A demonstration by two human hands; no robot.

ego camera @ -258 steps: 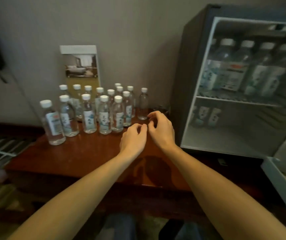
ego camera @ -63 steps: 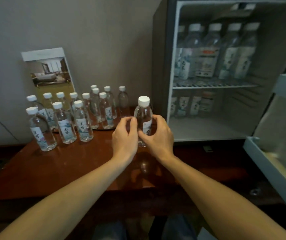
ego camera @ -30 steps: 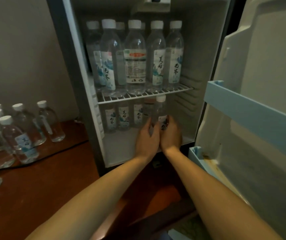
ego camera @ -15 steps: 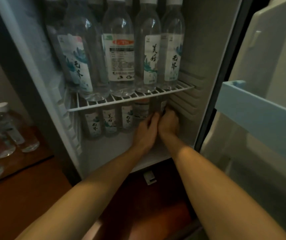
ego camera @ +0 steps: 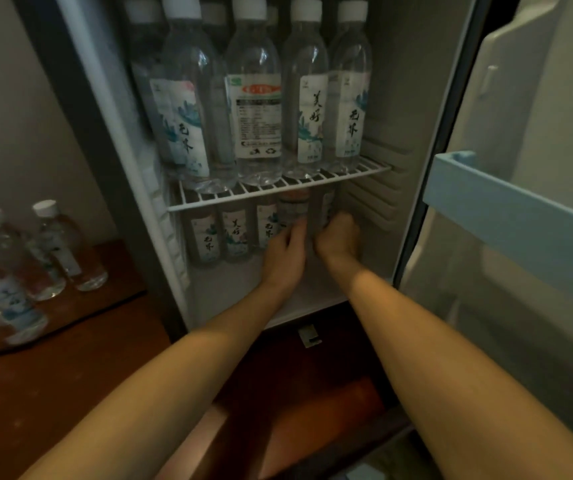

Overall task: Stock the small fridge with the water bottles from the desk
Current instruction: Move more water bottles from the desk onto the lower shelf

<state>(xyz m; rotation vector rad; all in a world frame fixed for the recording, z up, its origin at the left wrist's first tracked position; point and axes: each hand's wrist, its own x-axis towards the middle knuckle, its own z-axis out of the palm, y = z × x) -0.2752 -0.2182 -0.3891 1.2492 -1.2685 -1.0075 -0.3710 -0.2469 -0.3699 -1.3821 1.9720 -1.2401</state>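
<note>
**Head view: stocking under way, lower fridge compartment**

Reaching with both arms into the small fridge (ego camera: 399, 98), below the wire shelf (ego camera: 278, 188). Gripping a small water bottle (ego camera: 325, 204) with the right hand (ego camera: 338, 237), fingers curling round its lower body, fingertips out of sight. Resting the left hand (ego camera: 286, 252) just beside, fingers lying nearly straight, tips touching either that bottle or its red-labelled neighbour; not possible to tell which. Standing the gripped bottle upright at the right end of the back row (ego camera: 233, 233), near the fridge's right wall. Carrying a line of large bottles (ego camera: 257, 98) on the wire shelf above. Standing in a cluster on the wooden desk (ego camera: 70, 358), left of the fridge: further desk bottles (ego camera: 53, 251). Hanging open to the right: the door (ego camera: 537, 116), with a pale blue door shelf (ego camera: 513, 216).
</note>
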